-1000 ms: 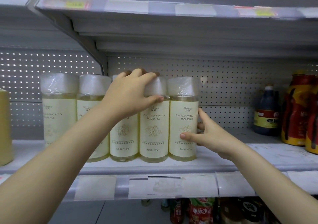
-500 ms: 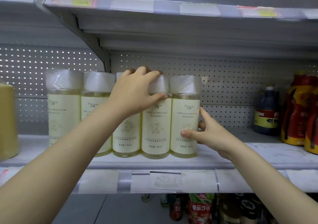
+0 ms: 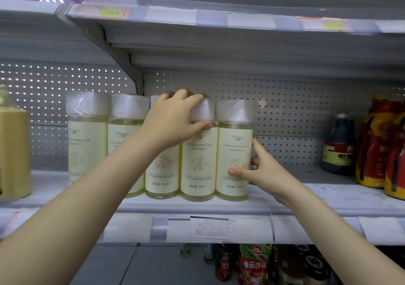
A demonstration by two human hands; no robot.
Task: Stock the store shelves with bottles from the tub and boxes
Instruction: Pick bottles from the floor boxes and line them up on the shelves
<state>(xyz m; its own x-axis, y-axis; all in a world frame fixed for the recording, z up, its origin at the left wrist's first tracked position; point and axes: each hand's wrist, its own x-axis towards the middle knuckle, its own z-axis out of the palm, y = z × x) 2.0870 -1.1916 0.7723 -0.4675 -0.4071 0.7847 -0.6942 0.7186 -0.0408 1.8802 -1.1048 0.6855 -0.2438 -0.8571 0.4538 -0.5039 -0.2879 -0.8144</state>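
Nearby, camellia bottles (image 3: pixel 198 166), dark sauce bottle (image 3: pixel 338 146) right, yellow jug (image 3: pixel 13 153) left

The view has drawn back a touch and drifted. The yellow jug (image 3: pixel 13 153) at the left edge shows more of itself, and the leftmost bottle (image 3: pixel 87 144) sits farther right in the frame. The upper shelf (image 3: pixel 241 19) edge lies lower, and at the bottom more of the red packet (image 3: pixel 254 265) shows.
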